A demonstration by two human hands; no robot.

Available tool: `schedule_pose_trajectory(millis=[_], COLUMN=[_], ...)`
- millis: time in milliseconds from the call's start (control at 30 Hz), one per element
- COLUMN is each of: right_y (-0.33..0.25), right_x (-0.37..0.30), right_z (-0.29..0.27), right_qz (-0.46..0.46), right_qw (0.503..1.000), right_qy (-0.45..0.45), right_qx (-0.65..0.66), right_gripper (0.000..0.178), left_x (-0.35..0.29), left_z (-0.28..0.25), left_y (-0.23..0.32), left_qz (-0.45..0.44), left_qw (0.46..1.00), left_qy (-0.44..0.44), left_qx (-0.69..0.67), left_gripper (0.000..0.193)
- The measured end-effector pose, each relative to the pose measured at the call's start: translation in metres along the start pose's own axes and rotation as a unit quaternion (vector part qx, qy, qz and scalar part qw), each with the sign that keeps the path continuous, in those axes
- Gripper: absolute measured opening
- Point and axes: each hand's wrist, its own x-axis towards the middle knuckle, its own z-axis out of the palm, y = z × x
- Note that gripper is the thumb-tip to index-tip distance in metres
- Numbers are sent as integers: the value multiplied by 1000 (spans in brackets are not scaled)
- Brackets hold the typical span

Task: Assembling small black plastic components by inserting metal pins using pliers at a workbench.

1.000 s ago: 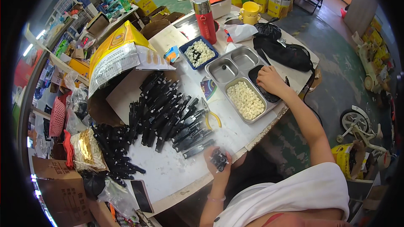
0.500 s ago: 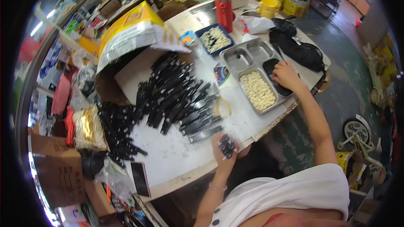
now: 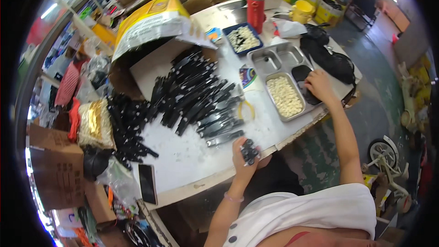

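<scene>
The steel divided tray (image 3: 290, 56) is lying on the table (image 3: 171, 171); the right hand (image 3: 319, 84), grip unclear, is seemingly picking at its black contents (image 3: 301, 72), probably needing a fine pinch; the left hand (image 3: 243, 167) is clasping bunched black pieces (image 3: 249, 152).

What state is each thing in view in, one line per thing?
Left hand: closed around black parts
Right hand: at steel tray, grip unclear
Steel tray: one compartment holding white pieces
Blue tray: holding white pieces
Phone: flat, screen dark
Red flask: upright, capped
Yellow carton: open
</scene>
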Motion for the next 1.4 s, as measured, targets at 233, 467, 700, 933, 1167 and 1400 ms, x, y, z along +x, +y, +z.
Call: schedule_pose_trajectory(millis=[233, 467, 700, 933, 1167, 1400], right_y=[1, -6, -165, -204, -214, -196], right_x=[1, 3, 6, 13, 5, -7], right_z=[3, 5, -94, -96, -94, -87], right_qz=[-72, -90, -294, -423, -425, -391], right_qw=[997, 990, 924, 900, 905, 912], right_qy=[12, 18, -52, -50, -5, 37], right_qx=[8, -104, 240, 91, -20, 117], right_gripper=[10, 9, 11, 11, 16, 25], left_x=[1, 6, 7, 8, 9, 11], left_z=[9, 5, -4, 4, 0, -3], left_y=[-2, 7, 8, 7, 9, 10], left_qz=[9, 10, 35, 55, 41, 59], left_qw=[999, 1000, 999, 998, 998, 997], left_qy=[28, 2, 11, 2, -10, -8], left_qx=[-17, -2, -8, -36, -37, -50], left_gripper=[54, 51, 52, 56, 67, 72])
